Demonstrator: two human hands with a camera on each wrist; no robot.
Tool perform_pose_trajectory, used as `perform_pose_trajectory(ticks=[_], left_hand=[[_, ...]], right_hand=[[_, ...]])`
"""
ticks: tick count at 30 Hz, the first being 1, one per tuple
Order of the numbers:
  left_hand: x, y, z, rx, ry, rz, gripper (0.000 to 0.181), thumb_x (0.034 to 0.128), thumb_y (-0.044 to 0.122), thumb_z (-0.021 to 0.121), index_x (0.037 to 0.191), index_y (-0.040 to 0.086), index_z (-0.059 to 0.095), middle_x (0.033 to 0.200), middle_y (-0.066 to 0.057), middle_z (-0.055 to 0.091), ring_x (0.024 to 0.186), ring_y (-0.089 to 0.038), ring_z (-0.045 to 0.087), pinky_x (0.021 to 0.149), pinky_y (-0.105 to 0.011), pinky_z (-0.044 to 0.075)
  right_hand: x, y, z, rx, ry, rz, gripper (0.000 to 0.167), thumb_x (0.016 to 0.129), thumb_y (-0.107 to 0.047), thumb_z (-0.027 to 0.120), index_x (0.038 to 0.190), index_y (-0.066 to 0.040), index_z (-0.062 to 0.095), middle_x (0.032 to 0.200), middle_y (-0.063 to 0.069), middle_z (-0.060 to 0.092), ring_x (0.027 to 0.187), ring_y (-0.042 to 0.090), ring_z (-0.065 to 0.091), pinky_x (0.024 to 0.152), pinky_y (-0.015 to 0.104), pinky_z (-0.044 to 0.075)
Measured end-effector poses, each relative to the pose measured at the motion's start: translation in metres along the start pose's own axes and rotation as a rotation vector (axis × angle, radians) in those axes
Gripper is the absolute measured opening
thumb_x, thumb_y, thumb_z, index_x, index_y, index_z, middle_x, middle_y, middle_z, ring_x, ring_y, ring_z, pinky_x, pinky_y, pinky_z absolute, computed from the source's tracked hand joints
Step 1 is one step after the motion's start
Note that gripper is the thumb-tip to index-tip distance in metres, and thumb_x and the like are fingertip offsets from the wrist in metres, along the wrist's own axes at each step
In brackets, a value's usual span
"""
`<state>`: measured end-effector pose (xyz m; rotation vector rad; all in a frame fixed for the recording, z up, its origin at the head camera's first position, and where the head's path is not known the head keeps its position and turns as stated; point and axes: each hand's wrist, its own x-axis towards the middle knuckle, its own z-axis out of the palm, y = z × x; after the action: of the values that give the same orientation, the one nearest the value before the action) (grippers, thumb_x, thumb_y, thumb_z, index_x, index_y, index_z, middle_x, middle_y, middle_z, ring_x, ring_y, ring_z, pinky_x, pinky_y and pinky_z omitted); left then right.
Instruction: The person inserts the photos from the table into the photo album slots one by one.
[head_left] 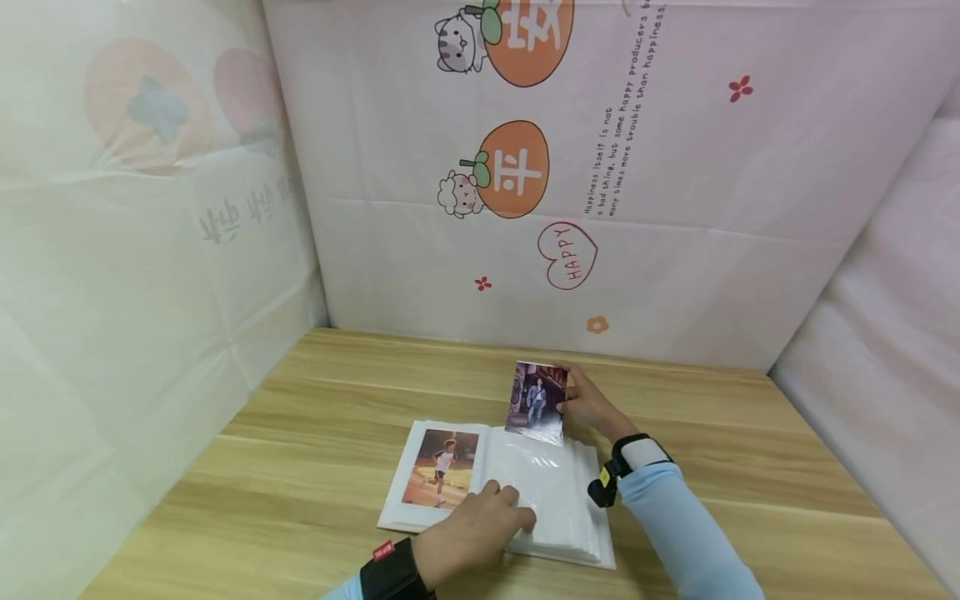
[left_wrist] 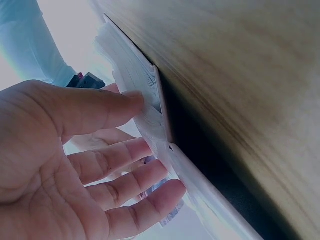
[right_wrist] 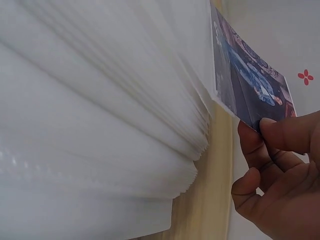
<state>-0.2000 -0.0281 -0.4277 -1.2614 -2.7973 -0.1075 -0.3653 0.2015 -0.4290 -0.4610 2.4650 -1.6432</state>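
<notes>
A photo album (head_left: 547,496) lies spread on the table, with white pages and clear plastic sleeves. Its left page bears a photo of a runner (head_left: 441,468). Between thumb and fingers, my right hand (head_left: 592,407) pinches the right edge of another photo (head_left: 537,398), which shows a person in blue. That photo's lower end overlaps the top of the right page; whether it is inside the sleeve I cannot tell. My left hand (head_left: 480,529) rests at the album's near edge by the fold, its fingers (left_wrist: 135,150) loosely extended and its thumb against the pages.
The wood-grain table (head_left: 300,467) extends around the album. A white printed sheet (head_left: 420,267) rises behind it, with further pale sheets at left (head_left: 150,333) and right (head_left: 885,333).
</notes>
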Motion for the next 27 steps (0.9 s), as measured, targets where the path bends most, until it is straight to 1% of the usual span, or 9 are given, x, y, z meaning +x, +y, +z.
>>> perform_pose_trajectory(ticks=[3,6,7,10,17,19,21,24,27], left_hand=[[-0.001,0.000,0.000,0.009,0.019,0.007,0.042,0.0646,0.002,0.074,0.096,0.029,0.068,0.088,0.007,0.052,0.079,-0.012,0.047,0.056,-0.023,0.039],[-0.001,-0.001,0.000,0.006,0.026,0.012,0.042,0.0652,0.001,0.073,0.096,0.029,0.068,0.088,0.007,0.053,0.078,-0.012,0.046,0.056,-0.023,0.039],[-0.001,-0.001,0.000,0.005,0.027,0.015,0.042,0.0653,0.000,0.073,0.096,0.028,0.068,0.088,0.007,0.053,0.078,-0.012,0.046,0.056,-0.023,0.039],[-0.001,-0.001,0.000,-0.004,0.018,0.012,0.042,0.0660,0.000,0.073,0.097,0.029,0.068,0.089,0.007,0.053,0.078,-0.011,0.046,0.056,-0.023,0.039],[-0.001,0.000,-0.001,-0.015,0.008,0.006,0.042,0.0655,0.002,0.074,0.097,0.028,0.067,0.090,0.007,0.052,0.079,-0.012,0.046,0.056,-0.023,0.039],[-0.002,0.000,-0.001,-0.002,0.017,0.009,0.040,0.0650,0.005,0.076,0.097,0.028,0.067,0.089,0.006,0.052,0.078,-0.012,0.046,0.055,-0.022,0.039],[-0.002,0.000,0.000,0.009,0.026,0.005,0.040,0.0632,0.009,0.078,0.096,0.028,0.067,0.089,0.006,0.052,0.078,-0.012,0.046,0.053,-0.022,0.039],[-0.001,0.001,0.000,0.012,0.031,-0.005,0.042,0.0603,0.013,0.081,0.097,0.029,0.067,0.089,0.006,0.052,0.078,-0.012,0.046,0.051,-0.021,0.039],[-0.001,0.001,0.000,0.006,0.030,-0.009,0.043,0.0596,0.012,0.080,0.097,0.029,0.067,0.090,0.006,0.052,0.078,-0.013,0.046,0.051,-0.021,0.039]], right_hand=[[0.000,0.001,-0.001,-0.010,-0.015,-0.008,0.072,0.079,0.020,0.045,0.141,-0.008,0.022,0.099,0.027,0.062,0.087,0.029,0.063,0.072,0.032,0.047],[0.000,0.002,-0.001,-0.023,-0.016,0.003,0.072,0.080,0.020,0.045,0.141,-0.010,0.021,0.098,0.026,0.062,0.087,0.029,0.062,0.070,0.033,0.046],[0.000,0.003,-0.001,-0.017,-0.013,0.014,0.073,0.080,0.020,0.046,0.141,-0.012,0.022,0.098,0.026,0.063,0.087,0.029,0.062,0.071,0.033,0.046],[0.000,0.004,0.000,-0.024,-0.023,0.016,0.074,0.080,0.021,0.045,0.142,-0.011,0.021,0.098,0.027,0.062,0.086,0.030,0.062,0.070,0.034,0.046],[-0.005,0.004,0.004,-0.075,-0.059,0.109,0.073,0.081,0.017,0.046,0.142,-0.017,0.024,0.096,0.018,0.063,0.083,0.026,0.060,0.069,0.034,0.046],[-0.007,0.004,0.005,-0.080,-0.082,0.115,0.070,0.082,0.016,0.046,0.141,-0.016,0.025,0.094,0.017,0.063,0.079,0.024,0.059,0.066,0.032,0.044],[-0.008,0.004,0.006,-0.074,-0.100,0.128,0.068,0.083,0.014,0.045,0.141,-0.016,0.026,0.089,0.016,0.062,0.069,0.021,0.055,0.059,0.029,0.041],[-0.010,0.005,0.007,-0.076,-0.114,0.132,0.063,0.084,0.012,0.044,0.139,-0.014,0.030,0.084,0.015,0.060,0.057,0.017,0.045,0.050,0.027,0.034],[-0.011,0.006,0.007,-0.081,-0.112,0.118,0.058,0.084,0.012,0.044,0.136,-0.012,0.034,0.082,0.014,0.058,0.052,0.015,0.039,0.046,0.025,0.031]])
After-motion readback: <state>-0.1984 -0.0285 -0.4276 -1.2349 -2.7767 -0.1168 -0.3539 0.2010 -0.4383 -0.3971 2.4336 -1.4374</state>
